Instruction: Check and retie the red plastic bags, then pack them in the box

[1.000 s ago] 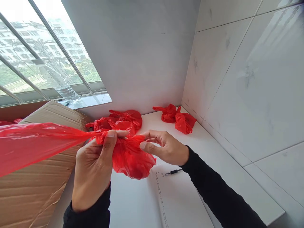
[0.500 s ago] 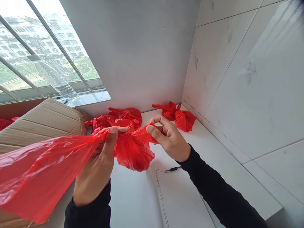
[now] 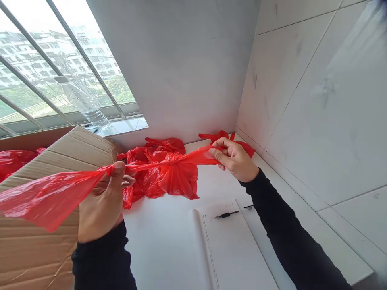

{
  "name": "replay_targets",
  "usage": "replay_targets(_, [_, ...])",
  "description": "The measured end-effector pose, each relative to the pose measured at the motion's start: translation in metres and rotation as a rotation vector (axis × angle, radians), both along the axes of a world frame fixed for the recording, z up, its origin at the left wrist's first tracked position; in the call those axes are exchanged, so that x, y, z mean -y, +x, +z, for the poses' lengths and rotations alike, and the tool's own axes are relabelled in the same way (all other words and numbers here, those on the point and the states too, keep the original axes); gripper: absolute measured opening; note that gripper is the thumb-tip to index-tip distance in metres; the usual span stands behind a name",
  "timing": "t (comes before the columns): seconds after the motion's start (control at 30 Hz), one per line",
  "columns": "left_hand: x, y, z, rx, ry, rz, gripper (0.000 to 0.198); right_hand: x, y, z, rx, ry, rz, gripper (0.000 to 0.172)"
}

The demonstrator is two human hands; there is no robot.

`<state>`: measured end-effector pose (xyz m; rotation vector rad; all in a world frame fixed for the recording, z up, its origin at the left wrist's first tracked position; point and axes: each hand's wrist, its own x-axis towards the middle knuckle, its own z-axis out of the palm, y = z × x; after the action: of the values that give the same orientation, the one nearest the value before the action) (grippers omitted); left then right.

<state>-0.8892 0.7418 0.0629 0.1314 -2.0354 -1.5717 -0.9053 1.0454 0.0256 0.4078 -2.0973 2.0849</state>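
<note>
White table [image 3: 157, 241] under everything; cardboard box [image 3: 33, 245] on the left, red plastic [image 3: 15, 163] inside; notebook [image 3: 238, 253] near me, right of centre, figures down the page; bag heap [image 3: 171, 143] far, left of centre; the red bag [image 3: 181, 177] I've got is mid-scene between my hands, just in front of that heap, can't tell if its bottom touches the table; my left hand [image 3: 102, 205] pinches the long end [image 3: 39, 195], thumb pressed on top; my right hand [image 3: 237, 159] pinches the short end [image 3: 198, 155] between thumb and forefinger, other fingers curled; pen [image 3: 226, 215] lies on the notebook; knot [image 3: 171, 160] sits between my hands, both sides looking taut; risks, my guess: too hard a pull could tear the thin plastic by the knot; the short end could slip from a shallow pinch; slack could loosen the knot; a dropped bag might knock the pen.
</note>
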Motion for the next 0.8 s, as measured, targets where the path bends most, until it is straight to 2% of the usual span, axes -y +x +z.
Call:
replay_targets(0.27, [-0.021, 0.005, 0.014, 0.107, 0.442, -0.291, 0.028, -0.004, -0.003, 0.000, 0.087, 0.023, 0.081, 0.037])
replay_targets(0.53, [-0.028, 0.004, 0.020, 0.166, 0.641, -0.345, 0.038, -0.003, 0.002, -0.001, 0.136, 0.212, 0.296, 0.037])
replay_targets(0.67, [-0.025, 0.008, 0.026, 0.210, 0.832, -0.424, 0.035, -0.004, 0.004, 0.000, 0.111, 0.173, 0.292, 0.033])
replay_targets(0.8, [-0.020, 0.009, 0.029, 0.205, 0.842, -0.489, 0.035, -0.007, 0.004, 0.002, 0.066, 0.144, 0.235, 0.036])
